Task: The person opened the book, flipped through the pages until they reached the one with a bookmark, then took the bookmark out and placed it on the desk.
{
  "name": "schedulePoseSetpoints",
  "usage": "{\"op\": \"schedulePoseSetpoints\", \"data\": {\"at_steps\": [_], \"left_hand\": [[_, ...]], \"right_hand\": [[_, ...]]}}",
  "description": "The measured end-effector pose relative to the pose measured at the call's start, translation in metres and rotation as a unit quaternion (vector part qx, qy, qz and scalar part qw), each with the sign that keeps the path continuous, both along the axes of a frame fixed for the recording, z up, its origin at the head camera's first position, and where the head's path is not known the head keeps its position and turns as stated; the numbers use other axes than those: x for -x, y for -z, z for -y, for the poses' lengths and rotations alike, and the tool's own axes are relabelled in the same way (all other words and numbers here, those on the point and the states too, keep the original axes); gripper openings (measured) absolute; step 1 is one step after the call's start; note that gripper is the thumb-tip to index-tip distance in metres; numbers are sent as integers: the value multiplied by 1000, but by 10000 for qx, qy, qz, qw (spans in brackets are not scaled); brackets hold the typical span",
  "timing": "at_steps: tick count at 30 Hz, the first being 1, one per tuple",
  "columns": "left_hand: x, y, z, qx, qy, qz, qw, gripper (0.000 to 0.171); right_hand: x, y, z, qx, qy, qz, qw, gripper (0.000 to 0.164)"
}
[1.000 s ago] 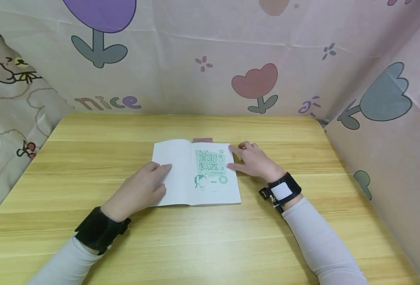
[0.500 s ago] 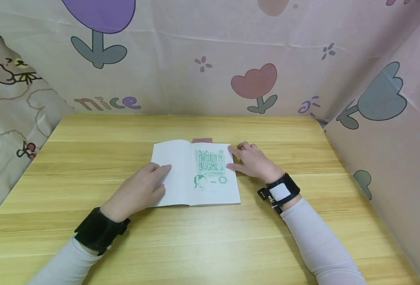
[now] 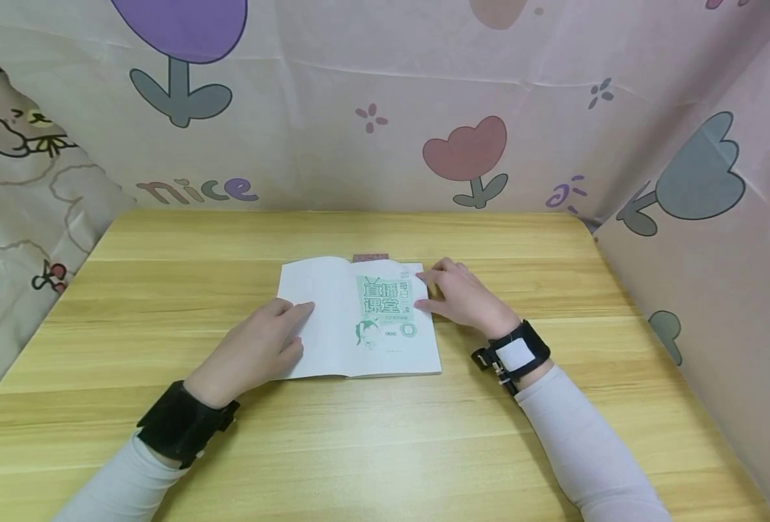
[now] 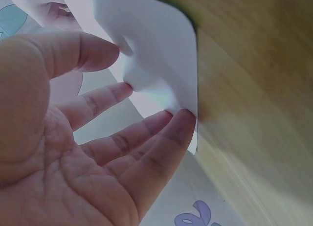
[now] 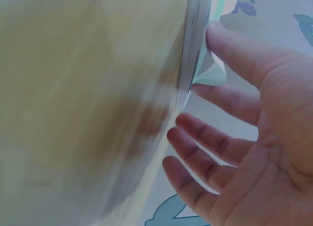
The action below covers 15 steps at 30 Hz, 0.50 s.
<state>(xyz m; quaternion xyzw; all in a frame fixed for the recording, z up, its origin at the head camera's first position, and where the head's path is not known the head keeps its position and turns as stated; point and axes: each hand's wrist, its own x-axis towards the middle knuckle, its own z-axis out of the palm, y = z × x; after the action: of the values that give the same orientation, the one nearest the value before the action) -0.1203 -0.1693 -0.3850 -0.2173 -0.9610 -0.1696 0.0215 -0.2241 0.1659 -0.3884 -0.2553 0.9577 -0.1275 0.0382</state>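
Observation:
An open book (image 3: 326, 333) lies on the table, its left page blank and its right page (image 3: 385, 297) printed in green. My left hand (image 3: 248, 355) rests on the left page with its thumb and fingers spread, seen close in the left wrist view. At the book's right edge is my right hand (image 3: 466, 297). Its thumb touches the edge, and its index finger is at the upper right corner, where a page corner (image 5: 212, 75) curls up in the right wrist view. The other right fingers stay off the book, loosely bent.
A small reddish-brown piece (image 3: 370, 257) shows behind the book's top edge; whether it belongs to the book I cannot tell. The wooden table (image 3: 385, 449) extends around the book. Patterned cloth (image 3: 333, 145) hangs behind and at both sides.
My right index finger has shifted slightly inward at the page's upper right corner, and that corner now bends up. The left hand stays in place on the left page.

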Motion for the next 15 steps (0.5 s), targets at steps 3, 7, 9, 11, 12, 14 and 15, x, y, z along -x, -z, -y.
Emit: {"op": "schedulePoseSetpoints", "data": {"at_steps": [3,7,9,11,12,14,15], "left_hand": [[0,0,0,-11,15,-19,10000,51],[0,0,0,-6,6,6,10000,52],[0,0,0,-6,-9,38,10000,52],[0,-1,0,-10,-25,66,10000,52],[0,-1,0,-10,-29,72,10000,52],[0,-1,0,-8,-24,70,10000,52],[0,-1,0,-8,-20,66,10000,52]], "right_hand": [[1,1,0,519,157,217,9983,43],[1,2,-3,1060,300,546,9924,24],[1,2,-4,1169,344,637,9905,21],[1,2,-6,1231,355,690,9894,20],[1,1,-6,1257,351,721,9888,20],[0,0,-6,1273,361,773,9882,19],[0,0,-6,1275,353,813,9879,19]]}}
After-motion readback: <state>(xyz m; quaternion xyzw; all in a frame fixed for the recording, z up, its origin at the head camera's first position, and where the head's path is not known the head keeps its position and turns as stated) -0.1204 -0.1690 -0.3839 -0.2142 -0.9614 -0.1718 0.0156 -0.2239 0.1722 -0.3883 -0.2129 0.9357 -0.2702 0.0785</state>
